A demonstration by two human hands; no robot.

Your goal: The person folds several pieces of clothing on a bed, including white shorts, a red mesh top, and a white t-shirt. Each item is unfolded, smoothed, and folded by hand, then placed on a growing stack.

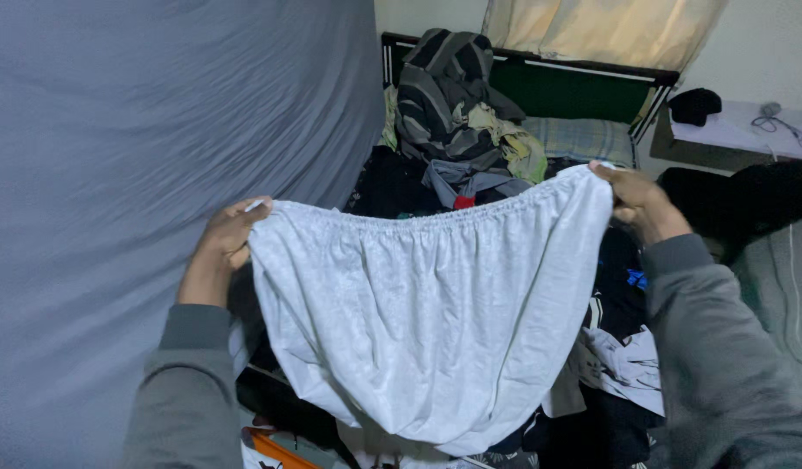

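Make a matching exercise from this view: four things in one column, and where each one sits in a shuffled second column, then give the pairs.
Things:
1. white elastic-waisted cloth garment
2. grey and black striped fabric garment
3. cream fabric curtain
4. large grey-blue fabric sheet

Places:
A. hanging along the left side
B. stretched between the left hand and right hand
C. on top of the clothes pile
D. above the dark headboard

Pairs: 1-B, 2-C, 3-D, 4-A
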